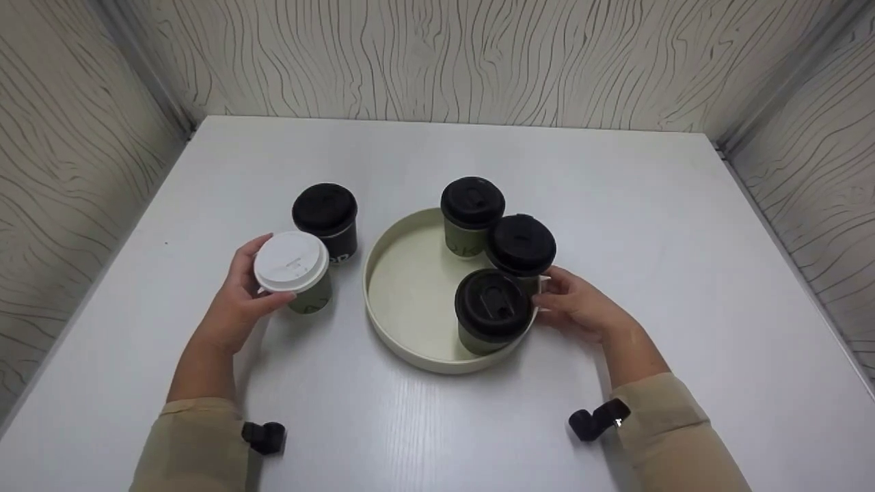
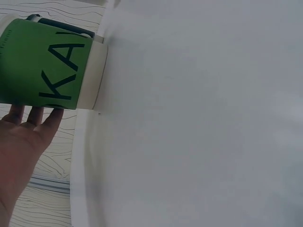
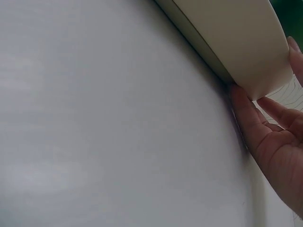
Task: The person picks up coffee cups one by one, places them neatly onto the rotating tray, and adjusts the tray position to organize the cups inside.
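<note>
While the left hand [image 1: 236, 304] curls around the white-lidded cup [image 1: 292, 266], off the tray [image 1: 403, 301] at its 9 o'clock, the right hand [image 1: 577, 304] grips the tray's wall at 3 o'clock, thumb up by the rim and fingers low near the tabletop [image 1: 410, 430]. Whether the white-lidded cup's base touches the tabletop, I cannot tell. A dark cup [image 1: 326, 212] stands at the tray's 10 o'clock, just beyond it. Within the rim, the back cup [image 1: 472, 208] stands toward 12 to 1 o'clock and the front cup [image 1: 493, 307] near 5; the middle cup [image 1: 521, 244] shows at 2, its base hidden.

The cups look like paper: probably light unless full, a little soft in the wall, easily tipped. The sleeve below the lid seems the safest hold, thumb and fingers opposed, since a lid might pop off. The tray looks stiff and smooth, likely slippery; with its load bunched from 12 to 5 o'clock, it wants support at 3 and 9 together.
</note>
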`<state>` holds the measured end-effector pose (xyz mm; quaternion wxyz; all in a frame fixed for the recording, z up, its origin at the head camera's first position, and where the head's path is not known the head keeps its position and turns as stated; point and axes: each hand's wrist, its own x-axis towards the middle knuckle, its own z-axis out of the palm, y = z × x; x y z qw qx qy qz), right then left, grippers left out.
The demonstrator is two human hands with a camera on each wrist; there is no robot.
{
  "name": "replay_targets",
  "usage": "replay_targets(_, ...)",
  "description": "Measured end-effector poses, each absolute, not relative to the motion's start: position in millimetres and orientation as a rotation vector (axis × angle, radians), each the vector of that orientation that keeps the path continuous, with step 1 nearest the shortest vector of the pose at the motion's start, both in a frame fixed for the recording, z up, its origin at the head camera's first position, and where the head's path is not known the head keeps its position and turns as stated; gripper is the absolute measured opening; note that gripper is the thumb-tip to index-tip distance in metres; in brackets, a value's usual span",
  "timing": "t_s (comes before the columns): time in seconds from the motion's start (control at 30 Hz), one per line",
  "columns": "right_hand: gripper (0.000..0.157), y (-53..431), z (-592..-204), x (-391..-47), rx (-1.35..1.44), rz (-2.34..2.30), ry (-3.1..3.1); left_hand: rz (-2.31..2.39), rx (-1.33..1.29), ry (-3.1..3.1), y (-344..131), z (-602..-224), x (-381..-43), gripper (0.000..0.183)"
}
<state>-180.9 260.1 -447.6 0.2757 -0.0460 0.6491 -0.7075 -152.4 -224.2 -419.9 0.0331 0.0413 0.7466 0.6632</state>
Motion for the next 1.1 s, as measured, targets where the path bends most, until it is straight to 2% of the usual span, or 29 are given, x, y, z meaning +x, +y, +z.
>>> replay_targets(0.47, 0.065, 259, -448, -181, -0.136, -1.928, 1.732, 2.067, 0.131, 2.333, -223, -419, -148, 0.085)
replay_targets(1.1, 0.068, 260, -445, -181, -0.118, -1.883, 1.790, 2.068, 0.147, 2.379, -205, -393, -142, 0.085)
